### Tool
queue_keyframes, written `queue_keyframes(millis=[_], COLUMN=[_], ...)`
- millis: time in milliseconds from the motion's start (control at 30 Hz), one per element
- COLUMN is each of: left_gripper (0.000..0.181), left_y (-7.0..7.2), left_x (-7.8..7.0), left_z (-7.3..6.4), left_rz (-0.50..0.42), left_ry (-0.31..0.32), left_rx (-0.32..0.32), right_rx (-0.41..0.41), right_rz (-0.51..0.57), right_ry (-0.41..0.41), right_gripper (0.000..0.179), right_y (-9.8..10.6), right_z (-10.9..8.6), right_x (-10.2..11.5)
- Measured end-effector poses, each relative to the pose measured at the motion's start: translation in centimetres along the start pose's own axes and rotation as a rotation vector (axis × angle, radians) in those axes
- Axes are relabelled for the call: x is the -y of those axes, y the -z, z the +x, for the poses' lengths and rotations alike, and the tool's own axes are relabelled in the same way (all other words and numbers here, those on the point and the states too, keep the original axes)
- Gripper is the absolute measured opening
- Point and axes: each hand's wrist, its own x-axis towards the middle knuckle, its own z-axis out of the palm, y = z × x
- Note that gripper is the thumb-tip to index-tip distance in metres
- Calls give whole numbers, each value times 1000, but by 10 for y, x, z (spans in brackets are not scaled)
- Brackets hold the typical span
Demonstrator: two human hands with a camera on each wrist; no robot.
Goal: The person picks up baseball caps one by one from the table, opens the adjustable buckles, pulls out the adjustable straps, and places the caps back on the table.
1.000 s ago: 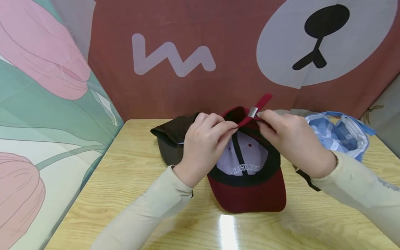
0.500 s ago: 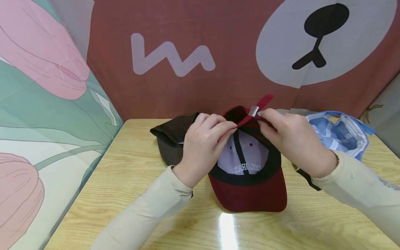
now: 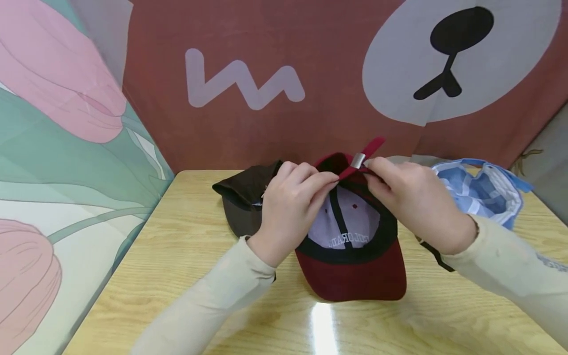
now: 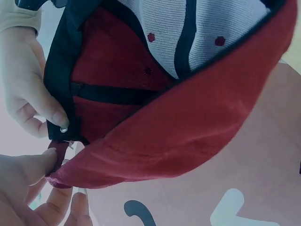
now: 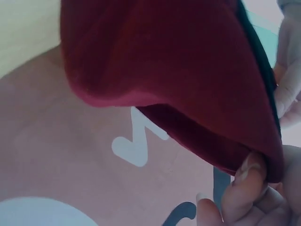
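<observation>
A dark red baseball cap (image 3: 350,283) stands with its brim toward me and its inside facing me. Pale lining (image 3: 357,217) with black tape and reversed embroidered letters shows in it. My left hand (image 3: 288,202) pinches the red back strap (image 3: 347,172) left of a silver buckle (image 3: 358,160). On the other side, my right hand (image 3: 412,197) grips the cap's back edge beside the buckle. The strap's loose end (image 3: 374,145) sticks up beyond it. In the right wrist view, fingers (image 5: 244,188) curl over the lower edge of the red crown (image 5: 164,61).
A dark brown cap (image 3: 241,217) lies left of the red one, partly behind my left hand. At the right, a light blue cap (image 3: 501,197) lies opening up. A black strap (image 3: 437,255) shows below my right wrist. A printed cloth (image 3: 266,133) hangs behind the wooden table (image 3: 186,227).
Both hands keep their hold on the red cap. Its strap end and buckle have shifted very slightly down and left; the other caps stay in place.
</observation>
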Motion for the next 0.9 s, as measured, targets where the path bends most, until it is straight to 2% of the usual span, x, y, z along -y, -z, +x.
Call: queue_keyframes(millis=[233,500,733,900], left_gripper=[10,8,8,8], left_y=[1,3,2,2], left_x=[1,0,-1,-1], left_z=[-1,-1,-1,-1], left_rz=[-3,-43,-51,-59], left_ry=[-19,10,-7,-11], left_rx=[9,-1,11,4], right_rx=[16,24,40,43], right_rz=[46,-26,76,50], right_ry=[-39,14,-75,-72], right_gripper=[32,30,31,30], right_y=[2,1,3,4], right_z=[-2,-3,-3,-4], right_x=[-1,0,-1,-1])
